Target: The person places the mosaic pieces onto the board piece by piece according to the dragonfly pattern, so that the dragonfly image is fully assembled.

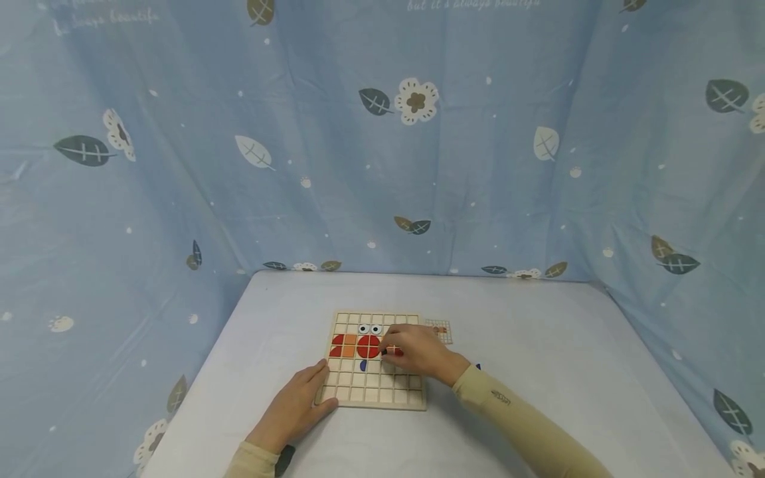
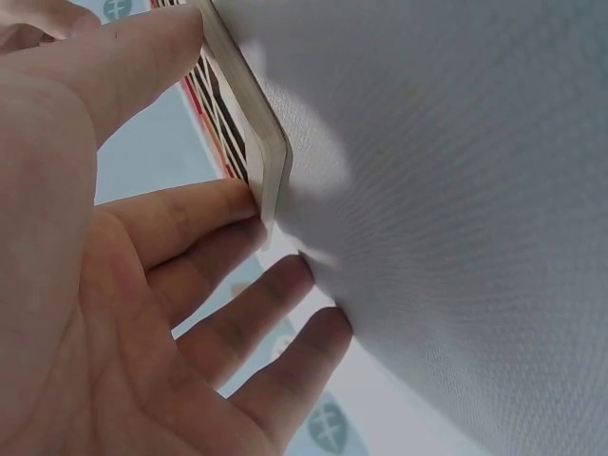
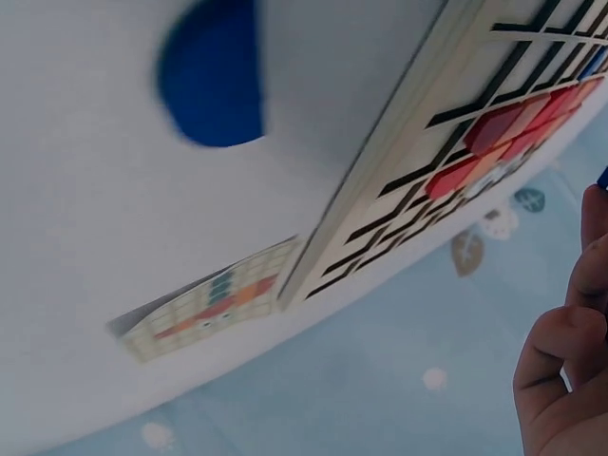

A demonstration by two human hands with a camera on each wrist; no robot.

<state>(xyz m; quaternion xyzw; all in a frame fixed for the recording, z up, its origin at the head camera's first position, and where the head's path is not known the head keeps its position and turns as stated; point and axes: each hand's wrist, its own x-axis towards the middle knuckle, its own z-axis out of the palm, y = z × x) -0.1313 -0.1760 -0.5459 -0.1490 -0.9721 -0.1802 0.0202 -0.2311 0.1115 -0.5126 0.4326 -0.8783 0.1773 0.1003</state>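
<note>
A wooden grid board (image 1: 372,396) lies on the white table. My left hand (image 1: 295,401) rests at its near left corner, fingers along the left side and thumb at the near edge. Over the board's right half, my right hand (image 1: 421,348) pinches a small dark blue piece (image 1: 384,352), mostly hidden by the fingers; its blue tip also shows in the right wrist view. Set in the grid are two eye pieces (image 1: 364,329), a red circle (image 1: 362,350) of quarter pieces, orange squares (image 1: 349,340), red claw-like pieces (image 1: 336,351) and one blue piece (image 1: 362,365).
A small pattern card (image 1: 441,334) with a gridded picture lies beside the board's right edge. Another blue piece (image 3: 214,76) is on the table to the right of the board, partly behind the right sleeve (image 1: 502,401) in the head view. A blue patterned curtain (image 1: 335,166) surrounds the table.
</note>
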